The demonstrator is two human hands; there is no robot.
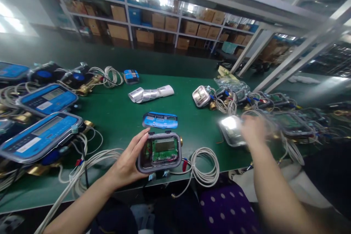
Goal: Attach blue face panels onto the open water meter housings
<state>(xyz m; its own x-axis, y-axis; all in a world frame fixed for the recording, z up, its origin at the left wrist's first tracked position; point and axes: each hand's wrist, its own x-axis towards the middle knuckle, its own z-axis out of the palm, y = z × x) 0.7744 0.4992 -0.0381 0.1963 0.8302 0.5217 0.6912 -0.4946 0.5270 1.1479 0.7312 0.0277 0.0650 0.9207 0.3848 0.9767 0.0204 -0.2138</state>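
Observation:
My left hand (131, 161) grips the left side of a meter (146, 159) with a grey rectangular housing. A green circuit board (164, 150) with a small grey display shows inside it. A coil of pale cable (204, 167) with a red tag lies to its right. Just behind the housing are blue printed face panels (160, 120). Out to the right, my right hand (254, 129) is smeared by motion at the edge of a meter with a shiny clear cover (232, 130). Whether its fingers hold that meter, I cannot tell.
Blue-faced meters (49, 98) with brass fittings and cables crowd the left of the green table (115, 113). A rolled sheet of labels (151, 93) and a blue bundle (131, 76) lie farther back. More meters (294, 121) stand at right. Shelves with cardboard boxes (118, 31) are beyond.

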